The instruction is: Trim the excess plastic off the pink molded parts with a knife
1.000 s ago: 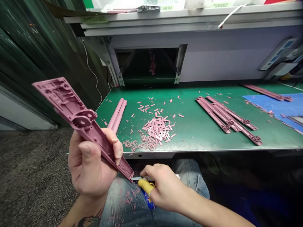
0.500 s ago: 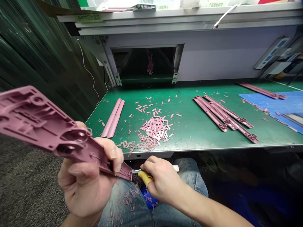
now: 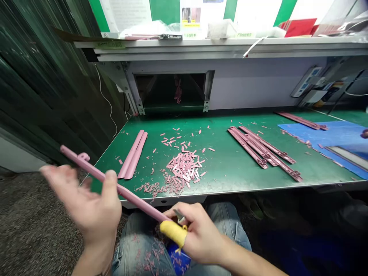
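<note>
My left hand is blurred by motion, its fingers spread and its thumb pressed over a long pink plastic part. The part shows edge-on and slants from upper left down to my right hand. That hand is closed round a small knife, and its thumb, wrapped in yellow tape, touches the part's lower end. Both hands are over my lap, in front of the green table. Pink shavings lie on my jeans.
On the table lie a heap of pink trimmings, two pink rods at the left and several long pink rails at the right. A blue mat is at the far right. A dark opening is in the back wall.
The pink part has turned from its broad ribbed face to edge-on and swung lower. My left hand has opened out around it, and the view has tilted up.
</note>
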Demonstrator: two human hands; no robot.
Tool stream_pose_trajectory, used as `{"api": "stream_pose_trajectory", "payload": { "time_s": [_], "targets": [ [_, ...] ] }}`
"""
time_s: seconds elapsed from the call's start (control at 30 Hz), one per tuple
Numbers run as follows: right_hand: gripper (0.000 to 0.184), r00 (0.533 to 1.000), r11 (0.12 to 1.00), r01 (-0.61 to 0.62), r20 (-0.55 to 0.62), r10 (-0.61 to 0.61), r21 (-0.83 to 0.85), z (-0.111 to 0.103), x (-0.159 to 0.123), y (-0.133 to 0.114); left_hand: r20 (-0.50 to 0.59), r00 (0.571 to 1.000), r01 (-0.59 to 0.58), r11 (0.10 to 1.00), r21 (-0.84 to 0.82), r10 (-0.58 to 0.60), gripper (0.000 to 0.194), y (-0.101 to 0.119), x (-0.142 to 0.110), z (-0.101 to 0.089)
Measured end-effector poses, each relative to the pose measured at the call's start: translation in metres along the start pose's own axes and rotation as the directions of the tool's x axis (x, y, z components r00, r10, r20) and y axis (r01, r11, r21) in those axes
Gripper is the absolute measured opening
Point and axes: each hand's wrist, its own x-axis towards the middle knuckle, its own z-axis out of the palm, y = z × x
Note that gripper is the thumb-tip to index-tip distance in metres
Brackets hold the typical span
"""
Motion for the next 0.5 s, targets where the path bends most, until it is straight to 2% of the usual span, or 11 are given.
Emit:
{"api": "stream_pose_trajectory", "payload": {
  "time_s": [0.03,0.07,0.1,0.13,0.17,0.2,0.23,0.3,0.37,0.43,0.5],
  "targets": [
    [0.027,0.997,0.997,-0.067,0.027,0.066,0.034,-0.008,0.003,-0.004,0.011,0.991,-0.134,0.987,0.093,0.133,0.080,-0.002,-0.006,-0.001],
    [0.029,0.992,0.990,-0.112,0.068,0.107,0.079,-0.017,0.005,-0.008,0.070,0.963,-0.269,0.954,0.135,0.262,0.084,-0.003,-0.012,-0.002],
    [0.032,0.985,0.981,-0.144,0.117,0.129,0.131,-0.026,0.007,-0.011,0.184,0.906,-0.408,0.902,0.142,0.381,0.079,-0.003,-0.017,-0.003],
    [0.033,0.975,0.969,-0.167,0.174,0.135,0.183,-0.034,0.008,-0.014,0.341,0.816,-0.522,0.849,0.086,0.467,0.070,-0.002,-0.021,-0.005],
    [0.034,0.965,0.961,-0.176,0.229,0.125,0.215,-0.041,0.009,-0.017,0.461,0.725,-0.574,0.819,-0.006,0.512,0.063,-0.002,-0.022,-0.008],
    [0.034,0.958,0.961,-0.166,0.266,0.104,0.220,-0.046,0.010,-0.019,0.531,0.663,-0.583,0.809,-0.075,0.527,0.060,-0.002,-0.022,-0.010],
    [0.033,0.957,0.971,-0.135,0.281,0.076,0.197,-0.050,0.010,-0.020,0.570,0.629,-0.578,0.808,-0.112,0.529,0.059,-0.003,-0.020,-0.013],
    [0.029,0.969,0.998,-0.020,0.246,0.005,0.061,-0.055,0.008,-0.020,0.609,0.601,-0.578,0.808,-0.117,0.518,0.059,-0.006,-0.013,-0.019],
    [0.029,0.980,0.984,0.108,0.181,-0.082,-0.141,-0.056,0.007,-0.018,0.636,0.598,-0.583,0.809,-0.071,0.487,0.056,-0.009,-0.006,-0.026],
    [0.027,0.966,0.914,0.233,0.188,-0.178,-0.332,-0.052,0.006,-0.015,0.642,0.593,-0.602,0.797,-0.047,0.486,0.053,-0.010,0.001,-0.031],
    [0.029,0.937,0.786,0.347,0.231,-0.263,-0.511,-0.045,0.009,-0.011,0.638,0.577,-0.632,0.773,-0.046,0.510,0.052,-0.006,0.005,-0.034]
  ]
}}
